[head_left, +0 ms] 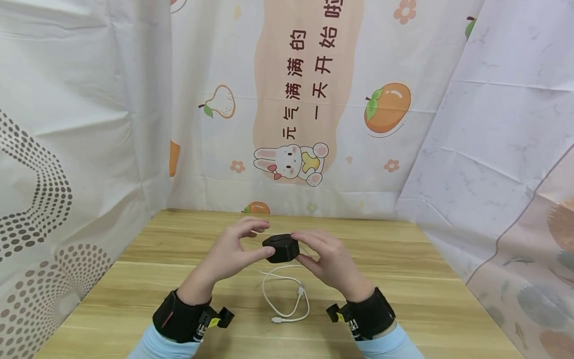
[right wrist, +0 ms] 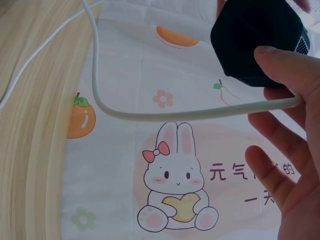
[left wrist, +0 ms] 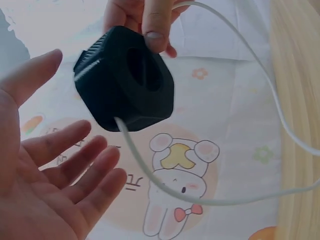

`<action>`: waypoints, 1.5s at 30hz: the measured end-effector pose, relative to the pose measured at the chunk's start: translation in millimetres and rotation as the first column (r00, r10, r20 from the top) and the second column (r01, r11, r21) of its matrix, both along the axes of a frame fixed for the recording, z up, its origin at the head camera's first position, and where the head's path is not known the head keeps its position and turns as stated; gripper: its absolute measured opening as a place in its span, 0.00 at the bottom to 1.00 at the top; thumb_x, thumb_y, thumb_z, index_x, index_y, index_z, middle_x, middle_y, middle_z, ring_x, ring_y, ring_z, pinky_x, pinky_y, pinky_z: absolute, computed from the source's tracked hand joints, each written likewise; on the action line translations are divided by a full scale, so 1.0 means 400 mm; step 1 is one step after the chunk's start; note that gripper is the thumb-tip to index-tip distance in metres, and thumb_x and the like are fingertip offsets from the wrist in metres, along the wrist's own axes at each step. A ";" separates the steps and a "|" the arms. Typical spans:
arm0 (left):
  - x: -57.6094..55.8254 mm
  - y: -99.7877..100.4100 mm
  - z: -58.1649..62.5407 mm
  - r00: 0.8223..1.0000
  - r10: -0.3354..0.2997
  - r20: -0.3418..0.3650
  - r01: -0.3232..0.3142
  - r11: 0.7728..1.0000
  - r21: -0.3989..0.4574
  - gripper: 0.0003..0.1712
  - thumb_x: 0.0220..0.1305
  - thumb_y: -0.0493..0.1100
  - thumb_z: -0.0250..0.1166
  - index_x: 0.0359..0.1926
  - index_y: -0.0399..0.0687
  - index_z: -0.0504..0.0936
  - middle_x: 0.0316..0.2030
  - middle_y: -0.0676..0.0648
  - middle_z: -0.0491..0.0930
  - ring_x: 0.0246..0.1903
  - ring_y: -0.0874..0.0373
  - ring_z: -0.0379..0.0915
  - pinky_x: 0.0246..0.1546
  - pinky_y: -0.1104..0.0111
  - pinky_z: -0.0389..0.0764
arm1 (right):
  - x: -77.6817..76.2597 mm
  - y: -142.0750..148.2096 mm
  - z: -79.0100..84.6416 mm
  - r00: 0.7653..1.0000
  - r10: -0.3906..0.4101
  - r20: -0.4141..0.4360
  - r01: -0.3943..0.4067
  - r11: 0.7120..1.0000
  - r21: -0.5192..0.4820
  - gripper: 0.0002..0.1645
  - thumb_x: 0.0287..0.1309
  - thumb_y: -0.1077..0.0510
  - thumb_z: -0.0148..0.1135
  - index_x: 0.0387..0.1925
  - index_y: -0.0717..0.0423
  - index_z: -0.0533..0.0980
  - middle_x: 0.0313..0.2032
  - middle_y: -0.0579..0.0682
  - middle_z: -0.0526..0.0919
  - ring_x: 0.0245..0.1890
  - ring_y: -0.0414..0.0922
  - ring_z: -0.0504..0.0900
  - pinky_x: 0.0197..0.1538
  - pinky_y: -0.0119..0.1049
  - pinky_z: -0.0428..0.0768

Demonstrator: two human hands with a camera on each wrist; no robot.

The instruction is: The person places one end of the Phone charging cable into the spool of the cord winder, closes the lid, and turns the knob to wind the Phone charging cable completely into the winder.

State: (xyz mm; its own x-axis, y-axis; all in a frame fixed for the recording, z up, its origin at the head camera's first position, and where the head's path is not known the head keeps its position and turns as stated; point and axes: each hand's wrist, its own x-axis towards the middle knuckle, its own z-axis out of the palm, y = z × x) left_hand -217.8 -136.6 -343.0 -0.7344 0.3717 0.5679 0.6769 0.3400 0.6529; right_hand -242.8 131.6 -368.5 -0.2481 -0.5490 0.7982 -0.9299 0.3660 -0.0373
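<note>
A black faceted block (head_left: 281,248) with a round recess is held above the table between my right hand's thumb and fingers. The right hand (head_left: 334,262) grips it from the right side; its thumb lies on the block (right wrist: 255,42) in the right wrist view. My left hand (head_left: 230,254) is beside the block, fingers spread and apart from it in the left wrist view (left wrist: 55,175). A white cable (left wrist: 220,202) passes at the block's lower edge and near the right fingers. Its loop (head_left: 269,294) hangs or lies below, with a light plug end (head_left: 277,320).
The wooden table (head_left: 179,279) spreads beneath both hands. A printed cloth (head_left: 224,134) with a rabbit and fruit closes off the back, and light curtains (head_left: 80,99) stand at both sides. Black camera bands (head_left: 181,316) are strapped on both wrists.
</note>
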 end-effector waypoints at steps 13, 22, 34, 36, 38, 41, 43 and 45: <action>0.034 0.008 0.020 0.939 0.005 -0.343 -0.028 0.998 -0.062 0.33 0.52 0.47 0.82 0.59 0.44 0.82 0.58 0.48 0.78 0.58 0.52 0.75 0.57 0.57 0.77 | 0.003 0.003 -0.002 0.998 -0.054 0.026 0.053 0.998 0.016 0.29 0.53 0.63 0.78 0.57 0.60 0.80 0.51 0.52 0.85 0.50 0.48 0.85 0.50 0.45 0.83; 0.036 0.018 0.014 0.901 0.002 -0.433 -0.084 0.982 -0.170 0.35 0.49 0.46 0.84 0.58 0.41 0.82 0.53 0.48 0.78 0.51 0.54 0.76 0.48 0.62 0.81 | -0.001 -0.002 -0.004 0.999 -0.054 0.005 0.054 0.998 0.014 0.27 0.54 0.61 0.78 0.56 0.59 0.81 0.49 0.51 0.86 0.48 0.47 0.85 0.49 0.45 0.83; 0.017 0.030 -0.009 0.904 -0.041 -0.425 -0.071 0.967 -0.243 0.22 0.50 0.42 0.83 0.46 0.44 0.87 0.41 0.51 0.79 0.36 0.60 0.76 0.34 0.72 0.78 | 0.008 -0.012 -0.012 0.998 -0.057 0.033 0.055 0.997 0.063 0.26 0.52 0.60 0.79 0.54 0.59 0.82 0.45 0.50 0.87 0.46 0.46 0.85 0.47 0.42 0.84; 0.017 0.030 -0.011 0.906 -0.042 -0.422 -0.069 0.967 -0.246 0.20 0.50 0.41 0.83 0.44 0.45 0.88 0.40 0.51 0.78 0.34 0.61 0.75 0.32 0.73 0.77 | 0.009 -0.013 -0.013 0.997 -0.061 0.051 0.057 0.995 0.079 0.26 0.52 0.59 0.79 0.54 0.58 0.82 0.46 0.49 0.87 0.47 0.45 0.85 0.47 0.41 0.84; 0.018 0.030 -0.011 0.909 -0.043 -0.414 -0.070 0.965 -0.254 0.19 0.50 0.41 0.83 0.44 0.45 0.88 0.39 0.52 0.78 0.32 0.61 0.75 0.31 0.73 0.76 | 0.009 -0.013 -0.014 0.996 -0.060 0.062 0.055 0.994 0.091 0.27 0.52 0.59 0.79 0.54 0.57 0.82 0.47 0.49 0.87 0.47 0.45 0.85 0.47 0.40 0.84; 0.021 0.030 -0.010 0.915 -0.044 -0.401 -0.075 0.959 -0.275 0.19 0.51 0.42 0.83 0.44 0.46 0.88 0.39 0.52 0.77 0.31 0.61 0.74 0.30 0.74 0.75 | 0.009 -0.013 -0.014 0.996 -0.061 0.065 0.054 0.993 0.102 0.27 0.52 0.59 0.80 0.55 0.56 0.81 0.47 0.48 0.87 0.48 0.45 0.85 0.47 0.40 0.84; 0.023 0.029 -0.008 0.919 -0.046 -0.393 -0.077 0.954 -0.290 0.19 0.51 0.42 0.82 0.44 0.46 0.88 0.39 0.53 0.77 0.31 0.62 0.74 0.29 0.74 0.75 | 0.009 -0.013 -0.015 0.996 -0.060 0.069 0.053 0.993 0.109 0.28 0.52 0.59 0.80 0.55 0.55 0.81 0.47 0.48 0.87 0.48 0.45 0.85 0.48 0.40 0.84; 0.024 0.028 -0.007 0.922 -0.047 -0.385 -0.080 0.948 -0.308 0.18 0.52 0.42 0.82 0.44 0.46 0.88 0.39 0.53 0.77 0.30 0.63 0.73 0.29 0.75 0.74 | 0.009 -0.013 -0.016 0.995 -0.060 0.076 0.051 0.992 0.116 0.28 0.52 0.59 0.80 0.55 0.55 0.81 0.48 0.48 0.87 0.49 0.45 0.85 0.49 0.40 0.83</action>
